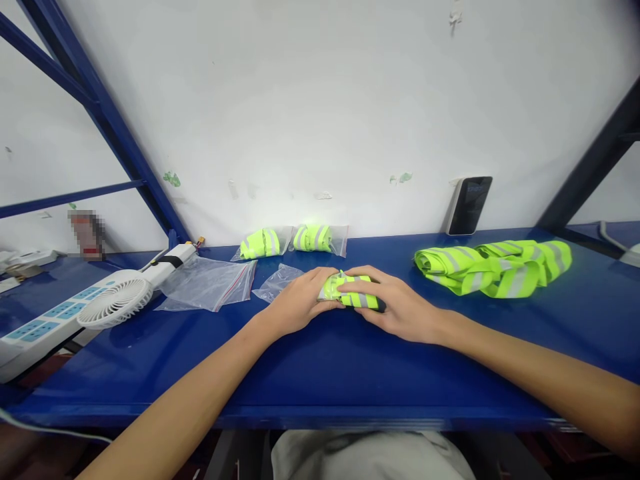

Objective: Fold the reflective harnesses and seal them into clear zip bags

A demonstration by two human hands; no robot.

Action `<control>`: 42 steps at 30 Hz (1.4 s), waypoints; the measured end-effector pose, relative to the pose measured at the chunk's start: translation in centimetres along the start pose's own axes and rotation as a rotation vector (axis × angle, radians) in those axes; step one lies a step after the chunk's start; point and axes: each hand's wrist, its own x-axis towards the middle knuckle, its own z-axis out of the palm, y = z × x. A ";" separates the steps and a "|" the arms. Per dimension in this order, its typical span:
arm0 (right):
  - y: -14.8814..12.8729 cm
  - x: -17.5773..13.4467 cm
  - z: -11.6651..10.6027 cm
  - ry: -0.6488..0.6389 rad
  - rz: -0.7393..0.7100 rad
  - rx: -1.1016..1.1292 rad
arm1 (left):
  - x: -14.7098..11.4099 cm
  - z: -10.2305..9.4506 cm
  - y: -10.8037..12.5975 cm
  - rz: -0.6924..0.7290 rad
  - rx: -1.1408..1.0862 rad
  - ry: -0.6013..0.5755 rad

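Note:
A folded neon-yellow reflective strap bundle (pixel 361 300) with silver bands lies between my two hands, over the middle of the blue table. My left hand (pixel 303 298) is closed round its left end, where clear plastic of a bag covers the strap. From the right, my right hand (pixel 395 303) grips the other end, its fingers wrapped over the top. Part of the bundle is hidden under my fingers. Just left of my left hand lies a clear plastic bag (pixel 277 281). Behind my hands are two bagged strap bundles, one on the left (pixel 260 244) and one on the right (pixel 313 237).
Loose reflective straps (pixel 493 267) lie in a heap at the right. A phone (pixel 469 205) leans on the back wall. To the left are flat clear zip bags (pixel 207 283), a white fan (pixel 116 299) and a long power strip (pixel 40 330). Blue frame posts (pixel 107 127) flank the table.

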 end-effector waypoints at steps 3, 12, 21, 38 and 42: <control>0.2 0.1 0.0 0.017 -0.043 -0.032 | 0.1 0.1 -0.2 -0.020 -0.024 0.006; 0.6 0.0 0.1 0.061 -0.119 -0.111 | 0.0 0.6 0.1 -0.026 0.015 0.015; 1.0 0.5 0.3 0.108 -0.112 -0.056 | 0.3 0.5 0.7 -0.031 0.155 -0.016; 0.5 1.3 0.5 0.173 0.008 0.153 | 0.7 0.0 0.7 -0.098 0.234 0.046; 0.3 0.8 0.3 0.146 -0.019 0.117 | 0.7 0.0 0.6 -0.072 0.232 0.033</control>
